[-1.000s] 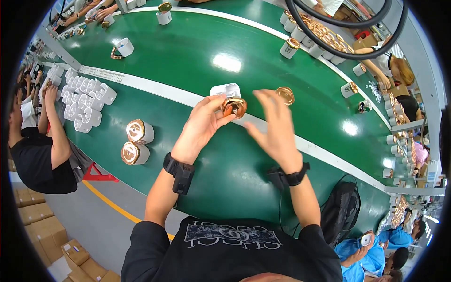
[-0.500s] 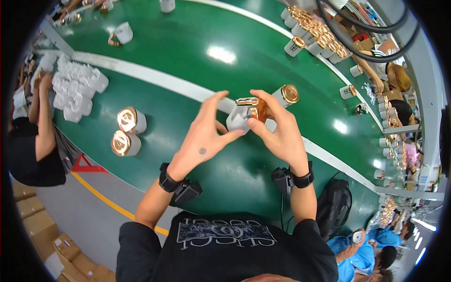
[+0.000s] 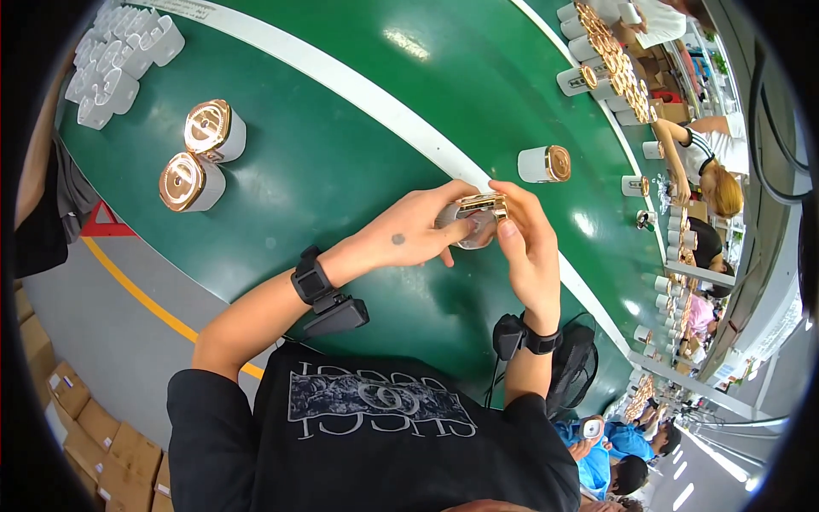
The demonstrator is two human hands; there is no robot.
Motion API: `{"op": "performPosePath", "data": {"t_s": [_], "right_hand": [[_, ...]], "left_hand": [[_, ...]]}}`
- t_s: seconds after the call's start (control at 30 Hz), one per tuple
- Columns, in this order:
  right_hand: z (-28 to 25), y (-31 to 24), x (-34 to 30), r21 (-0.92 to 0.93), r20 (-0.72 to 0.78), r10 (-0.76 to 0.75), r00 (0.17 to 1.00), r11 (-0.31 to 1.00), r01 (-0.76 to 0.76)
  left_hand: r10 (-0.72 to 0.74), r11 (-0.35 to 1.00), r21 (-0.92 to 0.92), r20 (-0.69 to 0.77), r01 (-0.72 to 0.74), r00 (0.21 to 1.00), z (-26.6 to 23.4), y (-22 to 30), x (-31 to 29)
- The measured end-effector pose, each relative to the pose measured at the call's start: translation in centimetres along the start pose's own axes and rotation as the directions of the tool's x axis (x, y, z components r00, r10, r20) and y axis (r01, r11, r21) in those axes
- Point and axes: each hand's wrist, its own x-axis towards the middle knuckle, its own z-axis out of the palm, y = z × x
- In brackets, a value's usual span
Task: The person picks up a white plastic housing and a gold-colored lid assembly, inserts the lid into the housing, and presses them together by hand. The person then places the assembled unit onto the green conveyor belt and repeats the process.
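Both hands are on a small clear-walled canister with a gold-coloured rim (image 3: 479,205), held above the green table in front of me. My left hand (image 3: 418,226) grips it from the left, its thumb lying over the clear wall. My right hand (image 3: 531,243) closes on the right side of the gold rim with thumb and fingers. The fingers cover much of the canister, and its underside is hidden. Beyond my right hand a white canister with a gold lid (image 3: 543,165) lies or stands tilted in view.
Two white gold-lidded canisters, a nearer one (image 3: 191,183) and a farther one (image 3: 215,130), stand at left. Several clear cups (image 3: 119,90) cluster at far left. A white strip (image 3: 341,77) crosses the green table. A black bag (image 3: 573,367) lies right; people work along the far right edge.
The canister has moved right, and my left hand, earlier spread beside it, now grips it. My view has shifted, so the left-hand canisters appear farther left and higher.
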Motion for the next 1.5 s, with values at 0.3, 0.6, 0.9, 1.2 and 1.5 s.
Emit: {"op": "performPosePath", "data": {"t_s": [0.3,0.6,0.9,1.2,1.5], "right_hand": [[-0.1,0.6,-1.8,-0.645,-0.192,-0.149,0.970,0.764,-0.010],[0.4,0.6,-1.6,-0.789,-0.059,-0.279,0.958,0.601,0.126],[1.4,0.5,-1.1,-0.825,-0.058,-0.212,0.976,0.560,0.073],[1.8,0.5,-1.1,-0.811,-0.080,-0.179,0.981,0.584,0.040],[1.7,1.4,-2.1,-0.766,-0.143,-0.190,0.971,0.643,0.013]], "left_hand": [[-0.155,0.961,-0.242,-0.080,0.132,0.985,2.3,-0.5,-0.3],[-0.144,0.972,-0.208,-0.143,0.113,0.979,3.2,-1.4,-0.2],[-0.096,0.981,-0.180,-0.108,0.076,0.990,2.6,-2.3,-0.4],[0.007,0.983,-0.186,-0.016,-0.009,1.000,2.2,-4.3,-0.7],[-0.035,0.975,-0.219,-0.031,0.028,0.999,2.1,-3.9,-0.9]]}}
